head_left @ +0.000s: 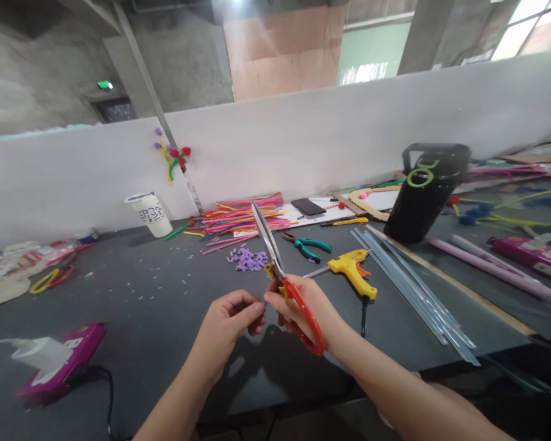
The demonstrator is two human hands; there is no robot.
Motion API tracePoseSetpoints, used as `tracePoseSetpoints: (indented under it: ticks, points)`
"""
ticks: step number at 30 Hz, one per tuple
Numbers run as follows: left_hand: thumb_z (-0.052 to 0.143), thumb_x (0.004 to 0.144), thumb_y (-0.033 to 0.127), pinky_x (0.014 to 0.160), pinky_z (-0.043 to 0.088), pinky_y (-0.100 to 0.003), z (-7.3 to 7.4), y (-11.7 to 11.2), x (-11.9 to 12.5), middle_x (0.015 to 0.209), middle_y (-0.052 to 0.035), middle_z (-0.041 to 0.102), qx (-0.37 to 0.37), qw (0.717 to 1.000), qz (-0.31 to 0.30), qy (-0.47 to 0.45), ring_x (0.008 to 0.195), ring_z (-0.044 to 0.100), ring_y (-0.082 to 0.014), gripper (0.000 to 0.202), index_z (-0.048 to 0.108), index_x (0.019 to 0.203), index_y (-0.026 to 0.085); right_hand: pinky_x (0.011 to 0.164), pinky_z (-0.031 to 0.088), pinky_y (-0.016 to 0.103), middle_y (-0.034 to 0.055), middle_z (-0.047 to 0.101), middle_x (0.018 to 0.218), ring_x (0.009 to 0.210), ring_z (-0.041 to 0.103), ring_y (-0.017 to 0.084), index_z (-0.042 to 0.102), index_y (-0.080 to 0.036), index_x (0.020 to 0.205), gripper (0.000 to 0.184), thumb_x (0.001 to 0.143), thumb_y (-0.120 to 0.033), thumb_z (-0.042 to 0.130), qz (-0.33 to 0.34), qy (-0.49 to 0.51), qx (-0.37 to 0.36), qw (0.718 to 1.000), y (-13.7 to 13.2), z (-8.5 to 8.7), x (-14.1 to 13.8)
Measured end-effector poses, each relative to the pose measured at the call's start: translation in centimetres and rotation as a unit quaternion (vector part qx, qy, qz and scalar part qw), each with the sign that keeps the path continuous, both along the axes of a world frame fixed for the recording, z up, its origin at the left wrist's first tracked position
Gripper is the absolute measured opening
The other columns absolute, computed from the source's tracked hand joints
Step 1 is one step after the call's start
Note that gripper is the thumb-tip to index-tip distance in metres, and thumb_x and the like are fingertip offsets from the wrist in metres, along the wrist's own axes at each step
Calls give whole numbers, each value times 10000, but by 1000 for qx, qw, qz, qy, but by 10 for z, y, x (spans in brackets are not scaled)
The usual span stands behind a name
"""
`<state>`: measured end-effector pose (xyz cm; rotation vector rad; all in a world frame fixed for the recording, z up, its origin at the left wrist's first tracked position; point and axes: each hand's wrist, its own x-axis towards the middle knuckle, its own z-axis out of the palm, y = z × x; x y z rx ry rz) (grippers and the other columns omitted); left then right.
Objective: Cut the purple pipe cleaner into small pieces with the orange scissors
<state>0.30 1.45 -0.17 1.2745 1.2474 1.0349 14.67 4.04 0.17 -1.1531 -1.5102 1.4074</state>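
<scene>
Scissors with red handles (305,318) rest in my right hand (316,306), their metal blades pointing up and away from me. My left hand (236,312) is closed in a pinch on a small purple piece (265,304), mostly hidden by the fingertips. The fingertips of my right hand come close to the same piece; whether they touch it I cannot tell. Just beyond both hands lies a pile of short purple pieces (248,260) on the dark table (165,318). Behind that pile is a heap of pink, red and yellow fuzzy stems (243,217).
Right of my hands lie green-handled pliers (310,246), a yellow glue gun (353,272) and clear glue sticks (417,294). A black bottle (422,196) stands behind them. At the left are a white cup (151,214) and a magenta power strip (85,349) with a plug and cable.
</scene>
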Motion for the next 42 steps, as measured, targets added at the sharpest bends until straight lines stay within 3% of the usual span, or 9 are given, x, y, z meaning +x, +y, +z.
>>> tracePoseSetpoints:
  ticks: [4,6,9,16,21,24,33,37,42]
  points:
    - [504,750,342,542,401,-237,-9,13,-7,576,12,559,80,977,0,198,531,518,-130,199,571,677,170,311,304,167,-86,395,390,305,377,63,458,-193,623,185,692,-355,516,-74,-27,54,995,16,-10,8]
    - [446,781,328,556,391,-251,-16,23,-9,603,-2,575,150,914,-18,376,562,532,-150,221,572,677,180,300,276,172,-89,373,381,296,364,67,447,-198,613,189,681,-358,523,-95,-33,65,993,25,-14,14]
    - [450,775,278,634,378,-281,-24,38,-7,702,-39,605,188,881,-31,433,673,541,-185,188,594,700,183,326,281,180,-87,371,390,312,378,71,437,-200,594,180,665,-334,534,-112,-41,83,989,33,-17,21]
    - [425,785,222,687,375,-276,-31,55,2,745,-54,616,216,840,-73,492,727,551,-187,207,625,742,194,360,285,184,-75,409,452,349,399,69,432,-200,586,142,650,-289,522,-111,-37,104,988,31,-13,27]
    - [365,816,287,676,386,-288,-24,61,-21,704,-54,600,205,829,-12,521,714,547,-193,292,600,674,189,342,284,179,-78,397,425,335,402,72,442,-200,592,150,652,-305,531,-111,-19,89,990,29,-9,30]
    - [378,780,199,658,408,-278,-21,70,-38,784,-50,596,192,825,37,530,699,553,-178,211,585,819,182,329,295,182,-86,374,378,309,390,76,443,-201,594,183,659,-343,539,-108,-3,73,991,28,-7,29]
    - [431,761,157,794,383,-291,-35,109,-38,881,-78,565,223,810,5,542,856,536,-198,196,611,836,177,314,302,179,-97,357,340,282,389,76,442,-200,577,216,658,-361,561,-102,6,59,993,30,-11,23]
    - [452,743,152,776,382,-291,-38,117,-38,792,-65,565,218,823,15,524,806,540,-192,155,594,688,181,310,297,176,-93,383,357,291,407,78,446,-200,581,209,651,-355,567,-99,0,58,993,30,-13,23]
    - [459,706,163,699,398,-296,-33,110,-44,703,-41,591,185,860,80,470,720,552,-192,130,587,704,184,310,290,175,-95,365,339,289,405,79,449,-200,582,200,665,-350,552,-98,-1,52,994,29,-13,23]
